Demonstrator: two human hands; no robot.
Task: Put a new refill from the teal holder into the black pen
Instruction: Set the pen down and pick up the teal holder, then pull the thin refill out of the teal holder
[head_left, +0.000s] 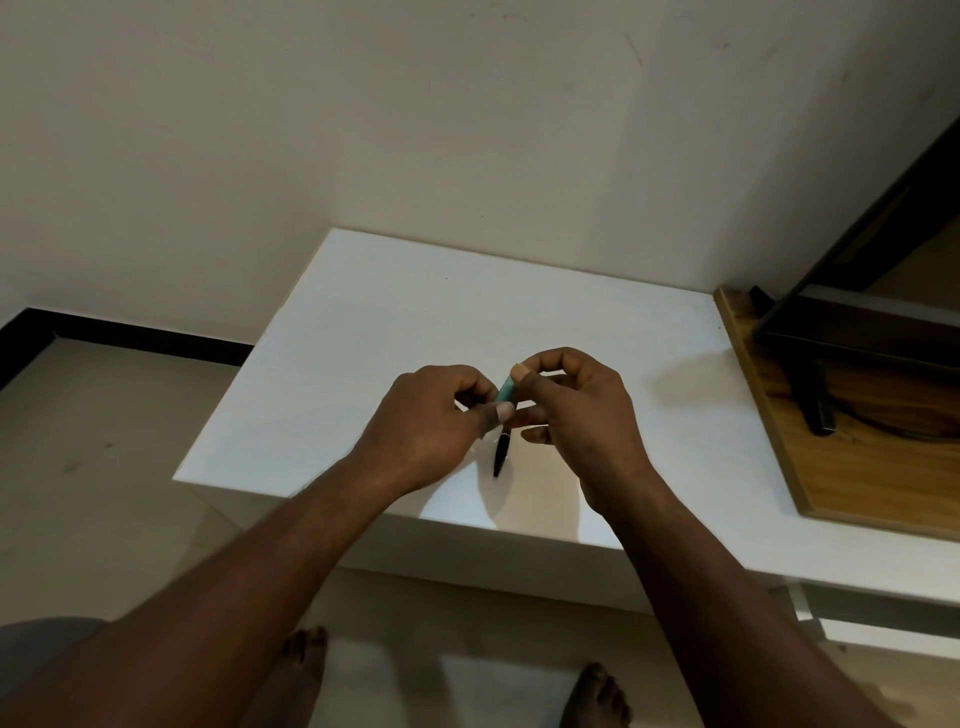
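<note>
Both of my hands meet above the middle of the white table (363, 312). A small teal holder (505, 389) is pinched between them: my right hand (576, 410) grips its upper end with thumb and forefinger, and my left hand (431, 421) grips its lower end. The holder is tilted, top leaning right. Below the hands a black pen (501, 454) shows, tip pointing toward me; whether it lies on the table or hangs from the fingers I cannot tell. No refill is visible.
A wooden board (857, 457) carrying a black stand (815, 395) occupies the table's right side. A wall runs behind the table. The table's front edge is close to my forearms, with my bare feet on the floor below.
</note>
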